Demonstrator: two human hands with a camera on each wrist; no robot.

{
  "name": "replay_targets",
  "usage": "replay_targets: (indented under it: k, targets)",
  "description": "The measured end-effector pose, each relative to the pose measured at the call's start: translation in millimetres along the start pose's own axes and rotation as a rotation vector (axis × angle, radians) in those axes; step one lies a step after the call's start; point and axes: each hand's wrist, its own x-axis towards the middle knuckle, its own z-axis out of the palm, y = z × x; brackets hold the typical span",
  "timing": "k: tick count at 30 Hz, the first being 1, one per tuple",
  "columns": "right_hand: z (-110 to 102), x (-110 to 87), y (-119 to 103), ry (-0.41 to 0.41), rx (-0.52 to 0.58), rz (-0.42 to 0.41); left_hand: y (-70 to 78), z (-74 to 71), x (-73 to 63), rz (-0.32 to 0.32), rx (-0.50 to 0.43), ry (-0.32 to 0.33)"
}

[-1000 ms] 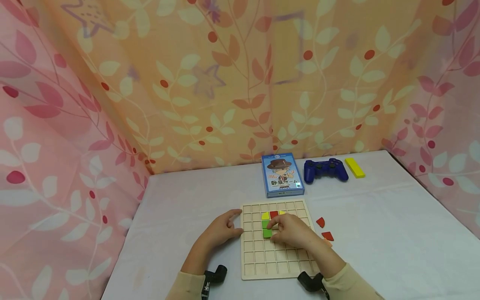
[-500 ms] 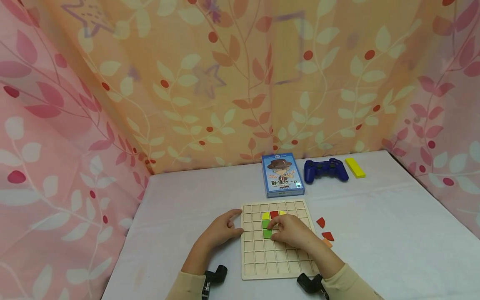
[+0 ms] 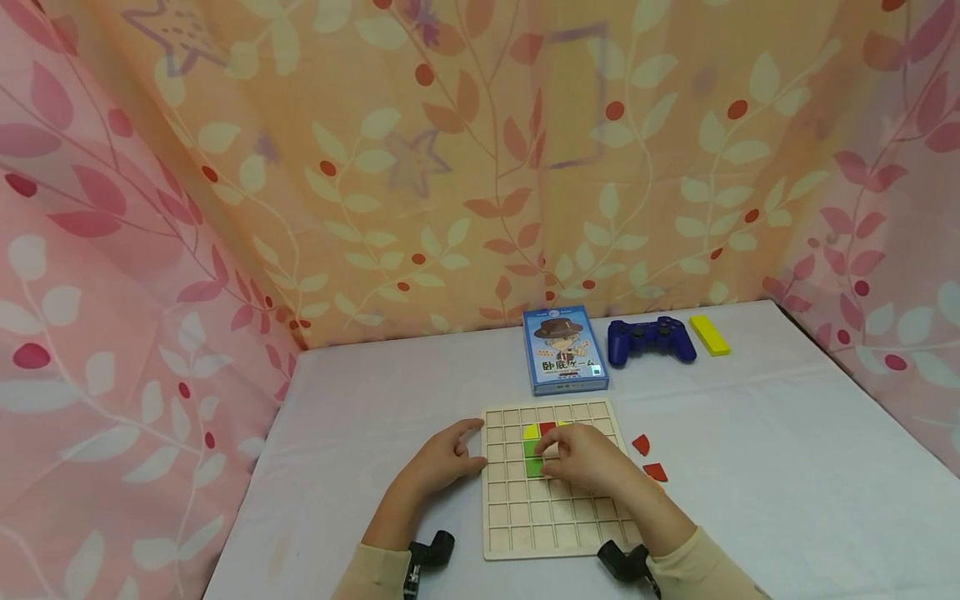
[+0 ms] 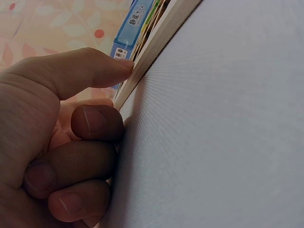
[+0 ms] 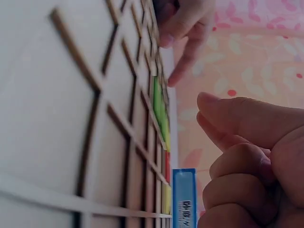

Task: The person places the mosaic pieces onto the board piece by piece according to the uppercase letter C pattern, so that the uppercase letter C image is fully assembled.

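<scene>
Touching pale, square-celled board (image 3: 528,535) at nine o'clock: left hand (image 3: 440,458), relaxed
Green tiles (image 3: 532,468): flat, square
Red tile (image 3: 547,427): their one o'clock
Right hand (image 3: 591,460): curled; can't tell whether gripping

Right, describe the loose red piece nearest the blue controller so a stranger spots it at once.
On the white table, find the pale wooden grid board. Just off its right edge lies the far red piece. What sets it apart from the near red piece is that it lies farther from the person and closer to the blue controller.
</scene>
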Motion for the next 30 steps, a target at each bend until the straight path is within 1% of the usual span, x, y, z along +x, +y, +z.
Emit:
replay_targets:
  k: [5,13,18,23,25,30]
  targets:
    - [-13,-5.1,-9,0.015,0.031,0.011,-0.6,-0.1,-0.1,0.001,-0.003,0.000]
    - [-32,-15.5,-21,0.024,0.098,-0.003,-2.2,0.6,0.3,0.010,-0.004,-0.001]
    - [-45,-21.8,-26,0.022,0.115,0.017,-1.9,0.9,-0.1,0.011,0.000,-0.001]
    - [-57,-27.3,-27,0.040,0.131,0.031,-1.3,0.7,-0.4,0.008,-0.005,-0.004]
    - [-62,-28.9,-26,0.051,0.126,0.028,-1.3,0.7,-0.4,0.007,-0.006,-0.004]
    - [-74,-31.5,-23,0.068,0.102,0.060,-1.9,1.1,0.0,0.004,-0.002,-0.001]
